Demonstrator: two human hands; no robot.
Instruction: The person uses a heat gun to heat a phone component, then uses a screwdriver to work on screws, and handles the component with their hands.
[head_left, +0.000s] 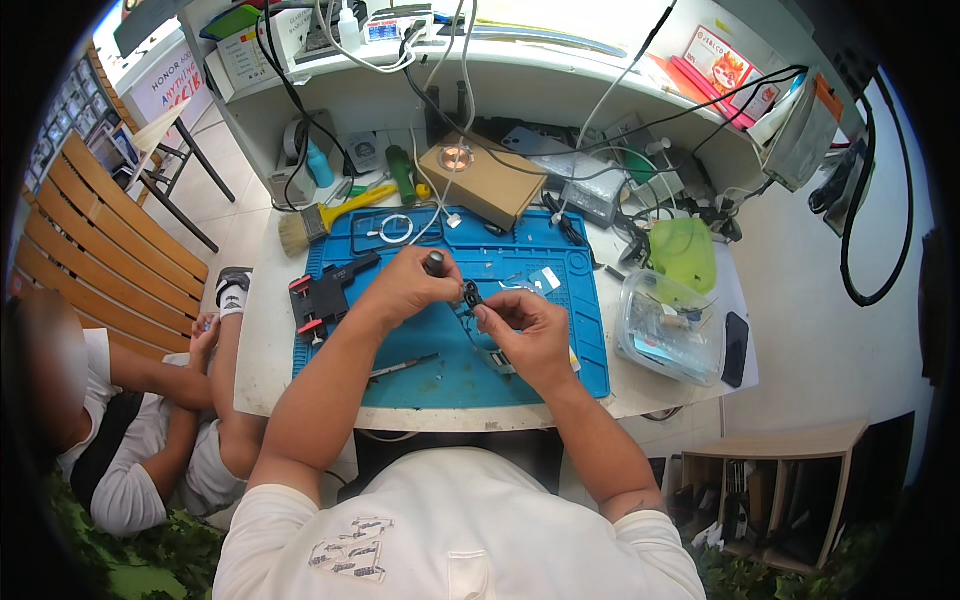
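My left hand [415, 285] is closed around a short dark cylinder with a round end [434, 263], perhaps a tool's handle; its tip is hidden. Close against it, my right hand [528, 332] pinches a small black part [472, 294] between thumb and fingertips. Below that part a thin strip and a small pale piece [500, 361] show, partly covered by the right hand. Both hands are held over a blue work mat [450, 390]. A slim pen-like metal tool [404, 367] lies on the mat beside my left forearm.
A black clamp with red ends [325, 298] sits at the mat's left. Behind are a yellow-handled brush [335, 216] and a cardboard box [483, 185]. To the right stand a clear plastic tub [668, 335] and a phone [735, 350]. Cables hang overhead. Another person sits at left.
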